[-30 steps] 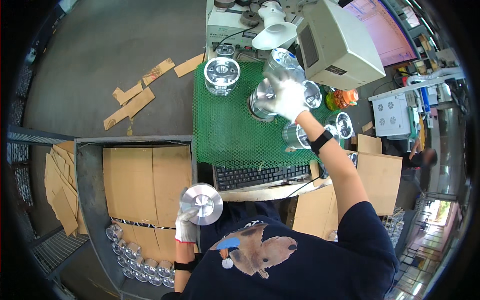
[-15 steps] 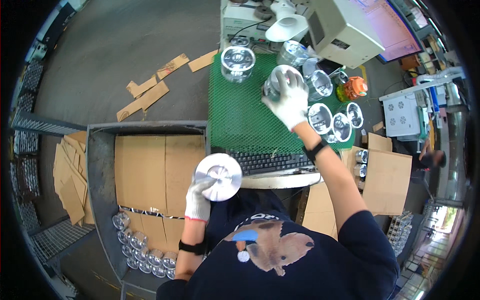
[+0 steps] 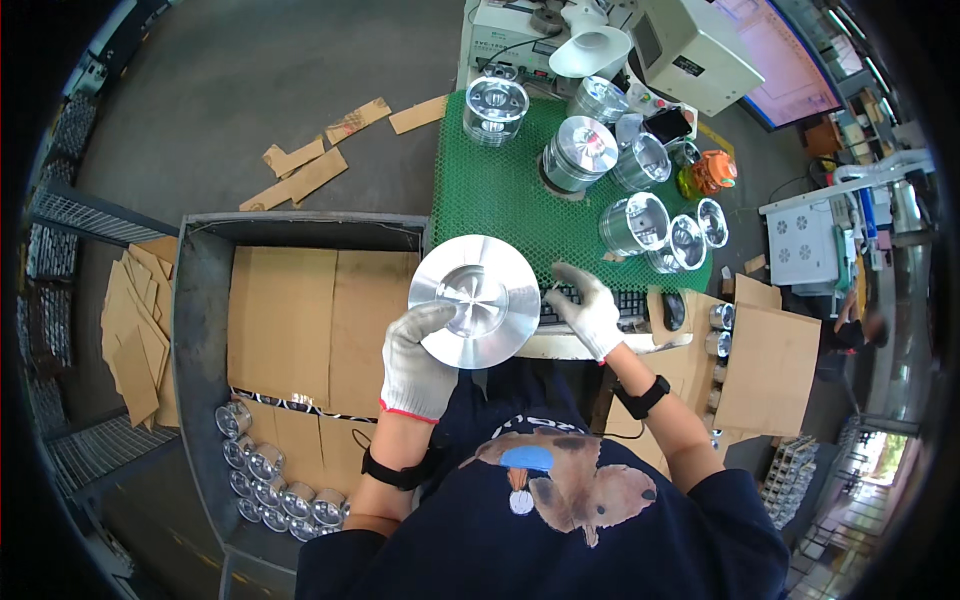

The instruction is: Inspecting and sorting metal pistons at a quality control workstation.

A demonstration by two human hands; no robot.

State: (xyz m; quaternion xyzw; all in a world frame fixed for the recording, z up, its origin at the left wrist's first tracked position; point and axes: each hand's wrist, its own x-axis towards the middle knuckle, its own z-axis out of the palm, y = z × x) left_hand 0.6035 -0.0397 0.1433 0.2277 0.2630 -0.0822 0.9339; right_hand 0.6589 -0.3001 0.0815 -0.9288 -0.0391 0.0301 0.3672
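Note:
A shiny round metal piston (image 3: 500,325) with a dished top is in my gloved left hand (image 3: 420,345), its top facing up and the fingers gripping its near-left rim. My right hand (image 3: 588,308), also in a white glove, hovers just right of this piston over the keyboard (image 3: 632,306). Its thumb and fingers are apart, and nothing shows between them. Beyond it, a piston (image 3: 578,155) stands with its top up on the green mat (image 3: 500,195). Another piston (image 3: 632,224) lies tipped on its side on the mat's right part.
Left of the table stands a grey metal bin (image 3: 300,222) lined with cardboard (image 3: 285,310), with several pistons (image 3: 268,490) at its near end. An orange-topped bottle (image 3: 712,175), a beige machine (image 3: 695,50) and a monitor (image 3: 785,60) border the mat. Cardboard strips (image 3: 310,180) litter the floor.
My right hand has let go of the piston on the mat and drawn back toward me. My left hand has brought its piston up and to the right.

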